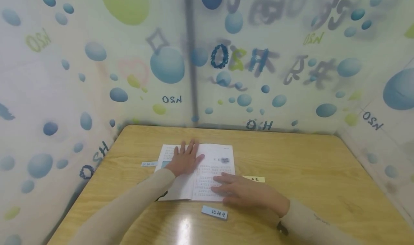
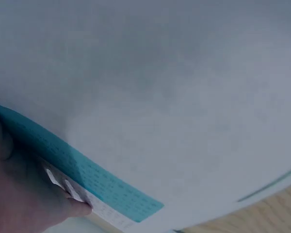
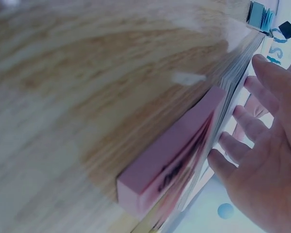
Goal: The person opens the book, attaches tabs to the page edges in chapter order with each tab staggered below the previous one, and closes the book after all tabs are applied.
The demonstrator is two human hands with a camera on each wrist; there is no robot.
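Observation:
An open book (image 1: 211,187) with printed text lies on the wooden table. My left hand (image 1: 185,161) rests on its left page near the spine, fingers straight and spread. In the left wrist view that hand (image 2: 29,189) lies beside a teal printed block (image 2: 82,165) on the white page. My right hand (image 1: 242,192) lies over the right page's outer edge, fingers extended toward the spine. In the right wrist view its slightly bent fingers (image 3: 250,124) rest at the book's edge, holding nothing. A pink block (image 3: 169,145) with dark writing sits against the page edges.
A blue labelled strip (image 1: 215,212) lies in front of the book. Another pale blue strip (image 1: 149,163) shows at its left edge, and a yellow strip (image 1: 254,179) with writing beyond the right hand. A patterned wall (image 1: 226,94) stands behind the table (image 1: 291,155).

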